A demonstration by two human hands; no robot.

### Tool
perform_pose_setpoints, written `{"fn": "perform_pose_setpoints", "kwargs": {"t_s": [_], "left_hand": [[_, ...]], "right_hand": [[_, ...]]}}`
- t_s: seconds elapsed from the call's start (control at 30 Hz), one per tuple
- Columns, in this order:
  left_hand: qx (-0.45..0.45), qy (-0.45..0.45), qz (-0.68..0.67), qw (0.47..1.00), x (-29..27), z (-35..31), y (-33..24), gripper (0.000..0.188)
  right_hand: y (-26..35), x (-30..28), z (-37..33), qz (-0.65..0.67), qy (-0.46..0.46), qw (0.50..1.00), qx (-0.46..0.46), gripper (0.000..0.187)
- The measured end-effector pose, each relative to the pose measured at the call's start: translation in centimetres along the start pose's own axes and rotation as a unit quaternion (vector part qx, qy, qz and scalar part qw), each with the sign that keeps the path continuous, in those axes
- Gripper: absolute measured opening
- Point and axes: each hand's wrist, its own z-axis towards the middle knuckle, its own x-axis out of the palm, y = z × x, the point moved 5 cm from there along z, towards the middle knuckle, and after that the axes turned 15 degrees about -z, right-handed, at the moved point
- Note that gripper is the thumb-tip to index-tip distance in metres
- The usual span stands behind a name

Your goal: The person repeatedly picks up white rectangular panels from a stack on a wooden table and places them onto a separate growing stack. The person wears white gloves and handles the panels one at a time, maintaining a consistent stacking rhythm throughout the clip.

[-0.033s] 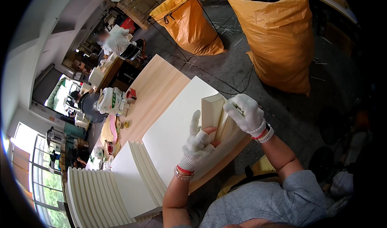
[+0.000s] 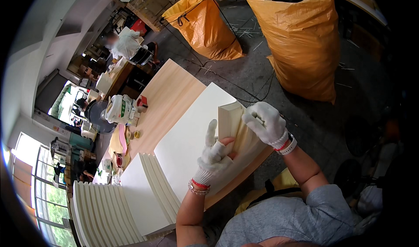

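Squaring up the cream stack of card sheets [image 2: 238,131] looks like the step in hand, and doing it well probably means keeping the bundle's lower edge planted on the large white sheet [image 2: 187,138] while both palms press evenly, so no leaf slips out of line. That stack stands tilted on edge at the near right corner of the wooden table [image 2: 168,98], resting on the white sheet, which covers most of the tabletop's near half. On the stack's near side the left hand [image 2: 214,156], in a white knit glove, is cupped against its face with the index finger raised and loose; the fingers are only half curled, supporting rather than pinching. At the stack's upper far corner the gloved right hand [image 2: 266,124] is curled down over the edge, its fingers closed around the top of the leaves. Left of the stack, fanned piles of similar white sheets [image 2: 131,194] overlap along the table's near end. Beyond the stack, off the table, two orange sacks [image 2: 301,42] stand on the grey floor.
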Motion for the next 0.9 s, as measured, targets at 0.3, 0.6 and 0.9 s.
{"fn": "perform_pose_setpoints", "kwargs": {"t_s": [0.3,0.6,0.9], "left_hand": [[0.057,0.028,0.037,0.997,-0.1,0.3,0.4,0.048],[0.043,0.004,0.012,0.999,0.5,0.1,0.4,0.050],[0.084,0.000,0.189,0.978,0.2,-1.2,-2.2,0.052]], "right_hand": [[-0.3,0.5,-0.1,0.008,-0.009,1.000,0.022,0.021],[-0.7,0.2,-0.6,0.007,-0.012,1.000,0.023,0.018],[3.6,1.0,-3.4,-0.185,0.162,0.960,-0.135,0.030]]}}
